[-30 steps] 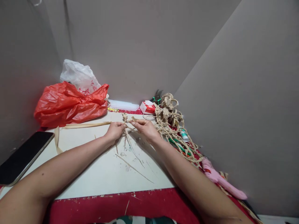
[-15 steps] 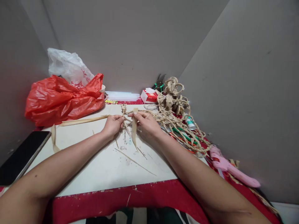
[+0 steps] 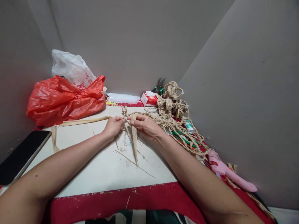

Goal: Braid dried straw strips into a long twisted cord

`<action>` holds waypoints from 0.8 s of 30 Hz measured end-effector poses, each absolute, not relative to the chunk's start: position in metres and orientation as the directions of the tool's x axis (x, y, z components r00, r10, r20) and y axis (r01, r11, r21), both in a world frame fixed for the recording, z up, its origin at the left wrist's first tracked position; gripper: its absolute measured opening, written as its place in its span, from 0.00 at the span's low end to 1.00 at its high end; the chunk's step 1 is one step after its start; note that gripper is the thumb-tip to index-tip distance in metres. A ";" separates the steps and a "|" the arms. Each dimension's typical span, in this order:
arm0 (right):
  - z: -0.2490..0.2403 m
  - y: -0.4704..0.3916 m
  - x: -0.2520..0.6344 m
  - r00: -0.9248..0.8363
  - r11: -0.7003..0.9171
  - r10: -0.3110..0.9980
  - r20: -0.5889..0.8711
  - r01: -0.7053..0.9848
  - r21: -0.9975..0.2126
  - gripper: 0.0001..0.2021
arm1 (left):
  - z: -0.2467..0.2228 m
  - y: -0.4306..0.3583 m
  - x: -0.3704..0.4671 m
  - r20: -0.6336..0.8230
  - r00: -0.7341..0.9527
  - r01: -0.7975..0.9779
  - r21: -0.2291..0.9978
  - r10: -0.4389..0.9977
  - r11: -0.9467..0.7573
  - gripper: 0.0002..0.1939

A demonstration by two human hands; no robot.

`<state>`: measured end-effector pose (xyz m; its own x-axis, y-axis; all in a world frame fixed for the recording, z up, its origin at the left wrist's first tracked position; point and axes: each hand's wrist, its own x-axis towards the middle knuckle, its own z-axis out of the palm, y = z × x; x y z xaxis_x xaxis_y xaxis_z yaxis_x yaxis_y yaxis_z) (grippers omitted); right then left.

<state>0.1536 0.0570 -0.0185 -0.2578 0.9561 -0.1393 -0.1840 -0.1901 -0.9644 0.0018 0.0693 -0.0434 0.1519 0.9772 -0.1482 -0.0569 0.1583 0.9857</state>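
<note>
With twelve o'clock directly away from you, your hands meet over a white board [image 3: 93,183]. Your left hand [image 3: 113,127] has thumb and fingertips drawn together in a pinch on a braid of dry plant fibre [image 3: 124,110], whose knotted end projects at twelve o'clock; thin loose ends fan out on the six-o'clock side. Your right hand [image 3: 147,126], just beside it, pinches a flat fibre strip [image 3: 135,143] between thumb and forefinger, the strip's tapering tail pointing to six o'clock. A folded length of fibre [image 3: 84,121] lies at nine o'clock, beside your left hand. Disposed about the hands are a pile of braided rope [image 3: 174,102] at two o'clock, a pink glue gun [image 3: 221,169] at four, a phone [image 3: 23,155] at eight, a red plastic bag [image 3: 67,101] at ten, and translucent sticks [image 3: 122,98] at twelve.
</note>
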 end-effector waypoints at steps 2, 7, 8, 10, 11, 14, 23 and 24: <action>-0.019 0.057 0.154 -0.261 -0.187 0.956 -0.135 -0.185 -0.965 0.13 | -0.043 0.069 0.002 -0.147 0.161 -0.062 0.985 0.976 0.158 0.10; -0.020 0.057 0.152 -0.253 -0.172 0.959 -0.125 -0.174 -0.969 0.13 | -0.043 0.068 0.002 -0.145 0.161 -0.082 0.984 0.976 0.159 0.09; -0.020 0.057 0.151 -0.244 -0.161 0.963 -0.117 -0.168 -0.973 0.13 | -0.043 0.068 0.002 -0.146 0.161 -0.084 0.983 0.976 0.161 0.09; -0.020 0.057 0.151 -0.224 -0.140 0.969 -0.104 -0.153 -0.978 0.13 | -0.042 0.068 0.002 -0.152 0.158 -0.080 0.983 0.976 0.166 0.10; -0.021 0.058 0.152 -0.217 -0.135 0.971 -0.102 -0.146 -0.980 0.13 | -0.042 0.068 0.002 -0.154 0.156 -0.074 0.983 0.976 0.166 0.10; -0.022 0.058 0.153 -0.211 -0.140 0.971 -0.111 -0.129 -0.982 0.13 | -0.042 0.068 0.002 -0.142 0.148 -0.048 0.988 0.979 0.150 0.09; -0.020 0.048 0.142 -0.307 -0.107 0.949 -0.077 -0.085 -0.991 0.15 | -0.043 0.068 0.003 -0.126 0.133 -0.062 0.989 0.983 0.135 0.08; -0.019 0.046 0.140 -0.305 -0.109 0.949 -0.081 -0.077 -0.991 0.15 | -0.043 0.068 0.003 -0.126 0.138 -0.068 0.988 0.982 0.137 0.08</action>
